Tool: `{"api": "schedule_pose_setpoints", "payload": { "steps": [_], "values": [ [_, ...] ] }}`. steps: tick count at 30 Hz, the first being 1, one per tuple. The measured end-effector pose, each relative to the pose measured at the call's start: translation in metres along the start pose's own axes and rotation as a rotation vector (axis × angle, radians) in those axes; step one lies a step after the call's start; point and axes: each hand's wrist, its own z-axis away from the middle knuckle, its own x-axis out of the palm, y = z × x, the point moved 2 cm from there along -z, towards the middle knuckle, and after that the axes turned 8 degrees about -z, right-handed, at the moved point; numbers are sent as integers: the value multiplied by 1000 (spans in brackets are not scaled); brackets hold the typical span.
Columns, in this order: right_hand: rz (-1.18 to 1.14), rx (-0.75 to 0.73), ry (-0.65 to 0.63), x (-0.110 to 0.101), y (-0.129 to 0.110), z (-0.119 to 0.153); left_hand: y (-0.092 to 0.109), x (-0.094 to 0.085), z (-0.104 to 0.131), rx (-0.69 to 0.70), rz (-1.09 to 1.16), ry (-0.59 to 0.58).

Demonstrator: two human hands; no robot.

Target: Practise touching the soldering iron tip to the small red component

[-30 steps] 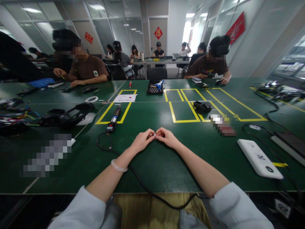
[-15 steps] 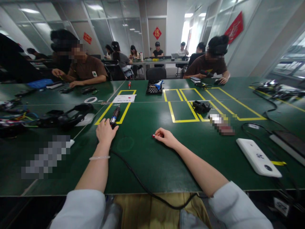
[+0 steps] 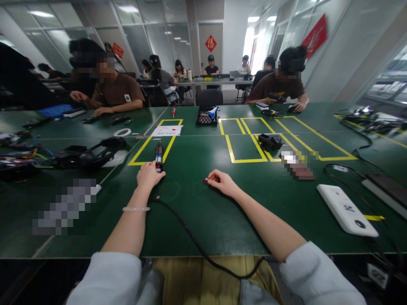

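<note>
Around the lower end of a black cylindrical tool with a tapered tip and a bright label (image 3: 159,153) closes my left hand (image 3: 148,177). The tool lies on the green table (image 3: 190,220), its tip pointing away from me. A small red piece (image 3: 206,180) shows at the fingertips of my right hand (image 3: 220,182), which pinches it just above the tabletop; its exact kind is too small to tell. Beneath my left hand a black cable (image 3: 181,222) runs across the table and over its near edge.
Yellow tape outlines (image 3: 248,160) mark the table. A white paper (image 3: 168,130) lies ahead of my left hand. Farther off stands a black tray (image 3: 203,120). A black part (image 3: 269,142) and a white power bank (image 3: 346,210) lie right; a headset (image 3: 95,154) lies left. Several people sit beyond.
My left hand has shifted a little to the right with the black tool, which now points more straight ahead. My right hand stays almost still with its red piece.
</note>
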Motion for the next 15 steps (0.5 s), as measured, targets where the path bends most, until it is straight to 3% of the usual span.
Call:
{"api": "schedule_pose_setpoints", "payload": {
  "steps": [6,15],
  "values": [
    [32,-25,34,-1,4,-2,39,-3,19,130,72,33],
    [126,-71,93,-2,5,-2,112,-5,55,507,316,23]
  ]
}}
